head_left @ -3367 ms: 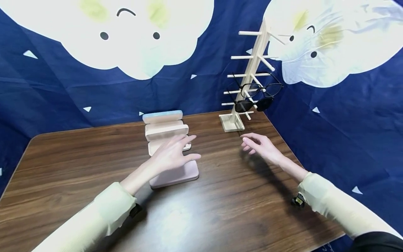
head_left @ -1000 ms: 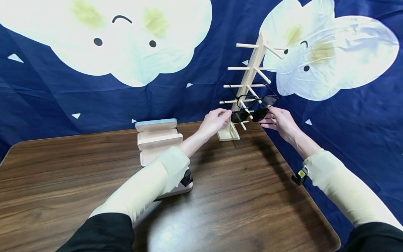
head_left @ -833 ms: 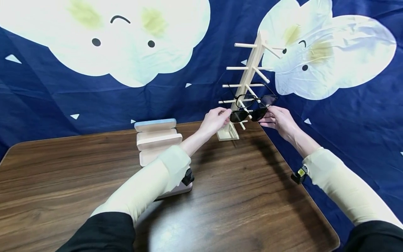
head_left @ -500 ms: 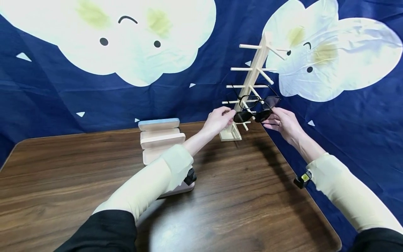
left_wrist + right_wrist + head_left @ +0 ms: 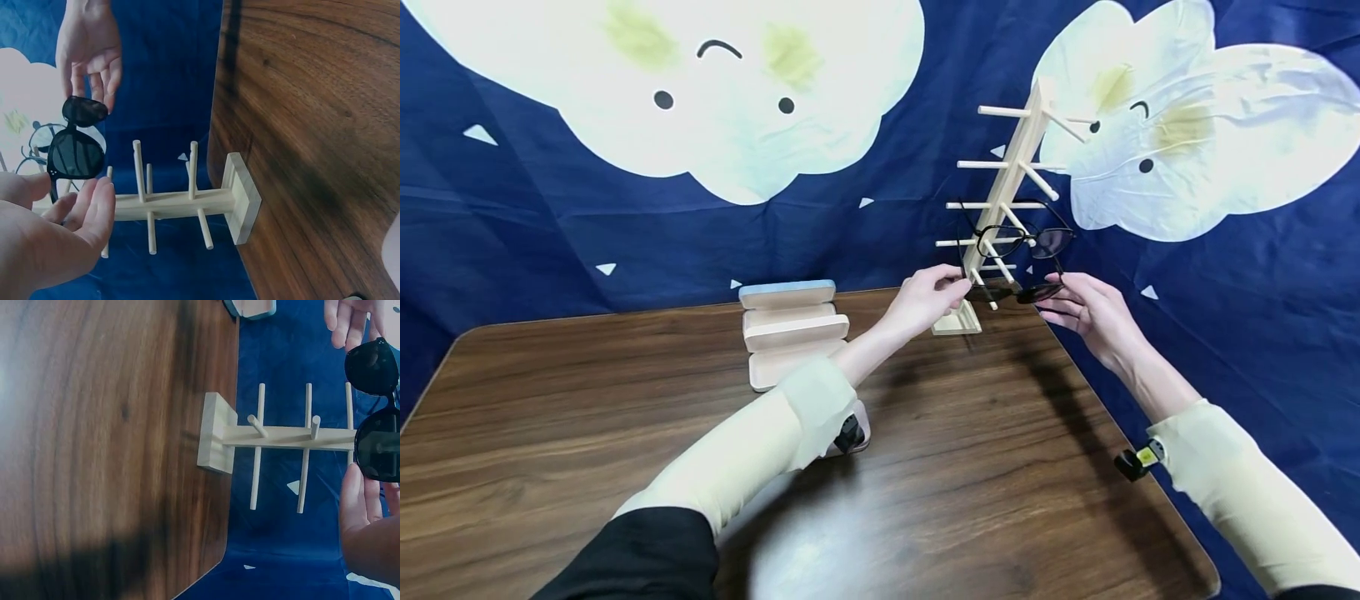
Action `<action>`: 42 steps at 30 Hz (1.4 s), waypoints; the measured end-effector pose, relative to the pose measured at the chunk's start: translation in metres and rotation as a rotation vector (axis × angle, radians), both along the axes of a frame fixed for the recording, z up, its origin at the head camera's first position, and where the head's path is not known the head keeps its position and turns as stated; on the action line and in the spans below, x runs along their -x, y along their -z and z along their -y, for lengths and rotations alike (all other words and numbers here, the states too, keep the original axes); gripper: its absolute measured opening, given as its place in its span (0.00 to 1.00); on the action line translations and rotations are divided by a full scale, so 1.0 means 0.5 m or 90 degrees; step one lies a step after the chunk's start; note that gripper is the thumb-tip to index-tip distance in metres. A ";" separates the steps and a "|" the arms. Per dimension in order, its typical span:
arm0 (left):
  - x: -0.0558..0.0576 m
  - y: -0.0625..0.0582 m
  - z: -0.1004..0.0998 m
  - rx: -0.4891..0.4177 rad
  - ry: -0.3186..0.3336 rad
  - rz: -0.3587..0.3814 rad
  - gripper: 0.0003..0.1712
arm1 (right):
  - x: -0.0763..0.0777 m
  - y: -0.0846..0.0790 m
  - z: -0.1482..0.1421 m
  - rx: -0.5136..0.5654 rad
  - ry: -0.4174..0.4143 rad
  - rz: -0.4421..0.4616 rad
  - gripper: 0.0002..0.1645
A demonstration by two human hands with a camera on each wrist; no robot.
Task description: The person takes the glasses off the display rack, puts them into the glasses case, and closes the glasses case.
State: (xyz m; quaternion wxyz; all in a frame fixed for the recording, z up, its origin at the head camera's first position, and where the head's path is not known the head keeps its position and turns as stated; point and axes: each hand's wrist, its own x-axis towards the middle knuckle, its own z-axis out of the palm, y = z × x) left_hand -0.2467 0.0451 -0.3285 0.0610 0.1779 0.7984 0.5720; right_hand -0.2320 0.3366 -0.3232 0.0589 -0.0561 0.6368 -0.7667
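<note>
Both hands hold a pair of black sunglasses (image 5: pixel 1040 292) by its two outer ends, in front of the lower pegs of a pale wooden glasses stand (image 5: pixel 1017 171). The left hand (image 5: pixel 927 300) pinches the left end between thumb and fingers; the right hand (image 5: pixel 1097 321) grips the right end. In the head view the dark lenses are tipped and look narrow; both lenses show broadly in the left wrist view, where the sunglasses (image 5: pixel 76 154) overlap the stand's upper part. Just above, clear eyeglasses (image 5: pixel 1054 242) with a thin black frame hang on the stand.
Spectacle cases with pale linings (image 5: pixel 793 333), one with a blue lid (image 5: pixel 787 293), stand in a row on the brown wooden table (image 5: pixel 587 400). A pinkish case (image 5: pixel 861 417) lies partly hidden under the left forearm. Blue cloth with white clouds hangs behind and to the right.
The left hand has come from above the cases and the right hand up from the table; both took hold of the sunglasses. In the last half second the sunglasses moved lower and tipped.
</note>
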 end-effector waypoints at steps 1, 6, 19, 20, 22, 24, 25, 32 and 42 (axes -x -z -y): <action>-0.004 0.000 0.002 0.006 0.002 -0.010 0.22 | -0.005 0.002 0.000 0.008 -0.004 -0.003 0.10; -0.020 0.004 0.011 0.034 0.013 -0.042 0.21 | -0.026 0.013 -0.001 0.036 -0.028 -0.014 0.12; -0.067 0.019 0.049 0.064 -0.001 -0.053 0.18 | -0.063 0.044 0.018 0.077 -0.100 -0.040 0.17; -0.070 0.021 0.053 0.065 -0.002 -0.055 0.18 | -0.066 0.046 0.020 0.077 -0.105 -0.039 0.17; -0.078 0.025 0.060 0.063 0.000 -0.060 0.17 | -0.071 0.051 0.025 0.079 -0.111 -0.038 0.18; -0.086 0.028 0.069 0.065 0.000 -0.067 0.16 | -0.075 0.055 0.031 0.080 -0.114 -0.038 0.17; -0.089 0.030 0.073 0.067 -0.002 -0.069 0.16 | -0.077 0.057 0.034 0.080 -0.117 -0.039 0.18; -0.110 0.038 0.109 0.087 -0.030 -0.055 0.20 | -0.083 0.067 0.062 0.060 -0.126 -0.046 0.16; -0.134 0.060 0.164 0.076 -0.046 -0.036 0.18 | -0.083 0.083 0.115 0.020 -0.133 -0.034 0.14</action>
